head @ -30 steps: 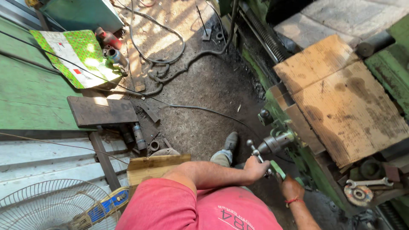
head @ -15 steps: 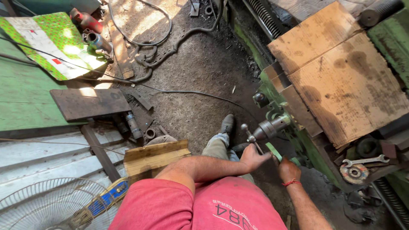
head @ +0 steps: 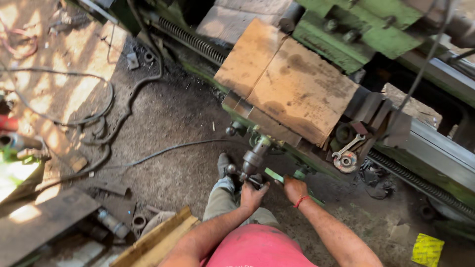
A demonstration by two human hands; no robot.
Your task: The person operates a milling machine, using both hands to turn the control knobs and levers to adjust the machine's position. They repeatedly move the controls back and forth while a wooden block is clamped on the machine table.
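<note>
I stand at a green lathe [head: 346,34] in a pink shirt. My left hand [head: 253,194] is closed around the grey metal crank handle [head: 253,160] that sticks out from the machine's front. Just to its right, my right hand [head: 295,189], with a red thread at the wrist, grips a flat green lever [head: 275,176] on the same front. My grey shoe [head: 223,164] rests on the dirt floor below the crank.
Stained wooden boards [head: 292,84] lie on the lathe carriage. An open wrench [head: 349,146] lies on a round part beside them. A lead screw [head: 190,42] runs along the bed. Cables [head: 114,113] trail over the floor; a wooden plank [head: 158,237] and yellow paper [head: 426,249] lie nearby.
My view has swung right toward the lathe; the fan and green bench have left the frame. Both hands stay at the crank and the green lever.
</note>
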